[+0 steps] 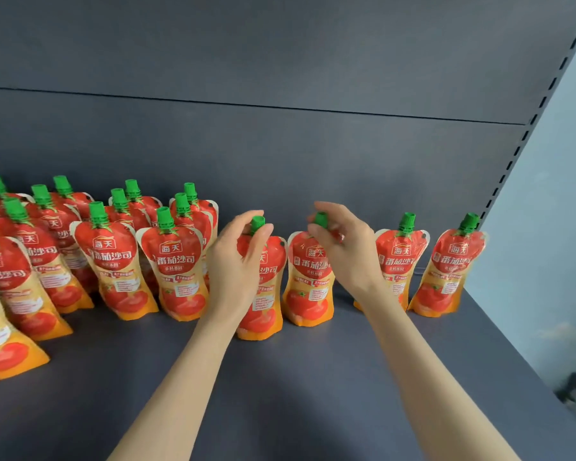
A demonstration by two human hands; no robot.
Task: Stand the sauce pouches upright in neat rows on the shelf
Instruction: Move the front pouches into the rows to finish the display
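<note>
Mid-frame: left hand (pixel 236 257) pinches centre pouch (pixel 263 296) neck, right hand (pixel 343 242) pinches neighbour pouch (pixel 308 289) cap; seat bases flat on shelf (pixel 313 377), labels forward.

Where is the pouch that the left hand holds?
In the head view this pouch stands mid-shelf, its green cap in the left hand, between the full rows to its left and the next pouch in the right hand.
</note>
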